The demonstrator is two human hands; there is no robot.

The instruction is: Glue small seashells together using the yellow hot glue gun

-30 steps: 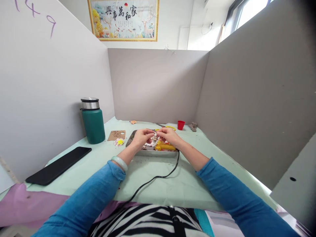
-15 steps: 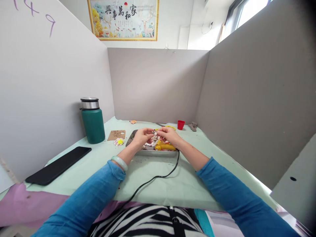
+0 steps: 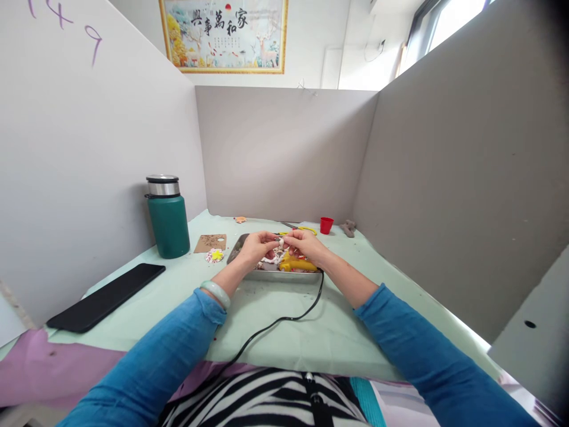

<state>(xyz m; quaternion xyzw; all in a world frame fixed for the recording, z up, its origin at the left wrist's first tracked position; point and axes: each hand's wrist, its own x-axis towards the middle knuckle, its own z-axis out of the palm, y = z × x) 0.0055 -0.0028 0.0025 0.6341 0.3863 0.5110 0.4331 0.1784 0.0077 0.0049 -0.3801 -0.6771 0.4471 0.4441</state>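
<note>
Both hands meet above a shallow metal tray (image 3: 288,277), fingertips almost touching. My left hand (image 3: 256,247) is closed in a pinch, with a pale bangle on its wrist. My right hand (image 3: 304,244) pinches from the other side. Between the fingertips is a small whitish piece (image 3: 281,242), too small to name; whether both hands grip it is hard to see. A yellow glue gun (image 3: 297,263) lies in the tray below my right hand, its black cord (image 3: 284,318) running toward me. Small white and reddish bits lie around it, partly hidden by the hands.
To the left stand a green bottle (image 3: 168,222) and a black phone-like slab (image 3: 109,296). A brown card (image 3: 210,242) and a flower-shaped piece (image 3: 215,255) lie beside the tray. Behind are yellow-handled scissors (image 3: 306,229), a red cup (image 3: 326,225) and a grey lump (image 3: 348,228). Partitions enclose three sides.
Both hands keep nearly the same place over the tray. The whitish piece between the fingertips looks slightly shifted. The whole view has moved a little.
</note>
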